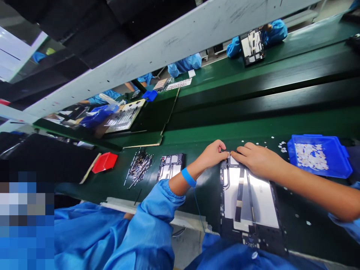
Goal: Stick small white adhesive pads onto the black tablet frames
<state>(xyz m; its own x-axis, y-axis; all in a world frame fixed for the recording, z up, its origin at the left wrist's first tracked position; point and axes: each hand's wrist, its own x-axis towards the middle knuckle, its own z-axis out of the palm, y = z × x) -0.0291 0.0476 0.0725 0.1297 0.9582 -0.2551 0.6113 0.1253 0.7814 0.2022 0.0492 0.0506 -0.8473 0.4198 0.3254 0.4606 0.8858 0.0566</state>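
Observation:
An opened tablet (261, 198) lies on the green bench in front of me, its silvery battery panels, dark ribbon cables and small boards exposed. At its far left corner, my left hand (211, 154) has thumb and index finger pressed close together; anything between them is too small to make out. A blue band circles that wrist, with a thin cord hanging from it. My right hand (254, 159) rests its bent fingers on the tablet's top edge, just right of the left fingertips. Whether it pinches some small piece is hidden.
Small white pieces fill a blue bin (337, 159) on the right; others lie scattered nearby. Left are a second opened tablet (171, 165), a heap of thin strips (140, 167) and a red tray (104, 162). Across the conveyor, a co-worker's blue sleeves (274, 33) flank another tablet (252, 47).

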